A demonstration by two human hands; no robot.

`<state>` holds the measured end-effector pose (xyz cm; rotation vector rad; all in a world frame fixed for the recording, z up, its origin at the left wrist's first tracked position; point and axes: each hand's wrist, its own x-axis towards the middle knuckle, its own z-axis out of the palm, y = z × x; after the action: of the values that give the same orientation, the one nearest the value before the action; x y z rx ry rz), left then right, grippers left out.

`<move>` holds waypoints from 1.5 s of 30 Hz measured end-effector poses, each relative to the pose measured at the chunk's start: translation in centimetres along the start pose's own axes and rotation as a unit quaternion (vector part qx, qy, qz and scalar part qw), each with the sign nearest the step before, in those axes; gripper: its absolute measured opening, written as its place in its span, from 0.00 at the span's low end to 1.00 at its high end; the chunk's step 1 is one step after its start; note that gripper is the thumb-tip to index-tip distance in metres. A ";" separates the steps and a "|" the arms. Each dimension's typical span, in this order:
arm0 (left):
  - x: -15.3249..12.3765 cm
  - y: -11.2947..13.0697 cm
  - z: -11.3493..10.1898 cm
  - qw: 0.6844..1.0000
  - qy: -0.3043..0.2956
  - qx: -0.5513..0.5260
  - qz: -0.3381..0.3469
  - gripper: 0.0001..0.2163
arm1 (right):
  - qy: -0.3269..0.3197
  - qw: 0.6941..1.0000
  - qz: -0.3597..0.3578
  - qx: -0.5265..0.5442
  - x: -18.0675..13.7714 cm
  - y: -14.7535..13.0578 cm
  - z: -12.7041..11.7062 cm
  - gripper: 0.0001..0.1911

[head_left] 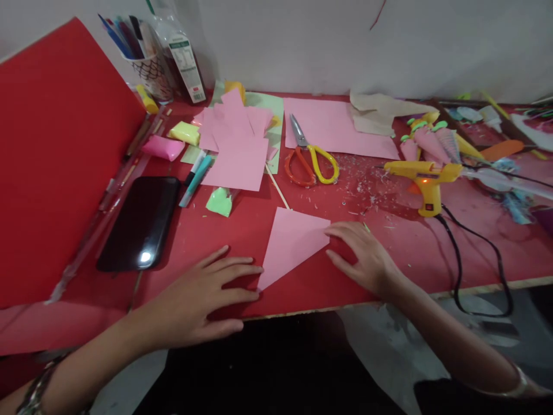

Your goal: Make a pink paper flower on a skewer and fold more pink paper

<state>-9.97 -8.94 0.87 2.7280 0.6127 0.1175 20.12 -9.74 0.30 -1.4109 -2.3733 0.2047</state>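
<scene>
A pink paper triangle [292, 242] lies flat on the red table [415, 248] near the front edge. My left hand [203, 300] rests flat and open beside it, fingertips touching the triangle's lower left point. My right hand [365, 256] also lies open on the table, fingers stretched to the triangle's right corner. Neither hand holds anything.
A black phone [140, 222] lies left, next to a big red sheet [56, 155]. Behind are loose pink papers [237, 144], orange-and-yellow scissors [309, 158], a yellow glue gun [425, 178] with black cord, pens, clay packets and a pen cup [151, 69]. Paper flowers clutter the right.
</scene>
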 end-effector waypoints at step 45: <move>5.5 -0.1 -0.9 0.966 0.197 0.165 -0.023 0.13 | 0.072 0.939 -0.294 -0.163 3.2 -4.6 -0.3 0.13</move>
<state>-5.18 -6.20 1.66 3.0306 0.8717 0.6095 15.05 -9.20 2.79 -0.7313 -2.6560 -0.4529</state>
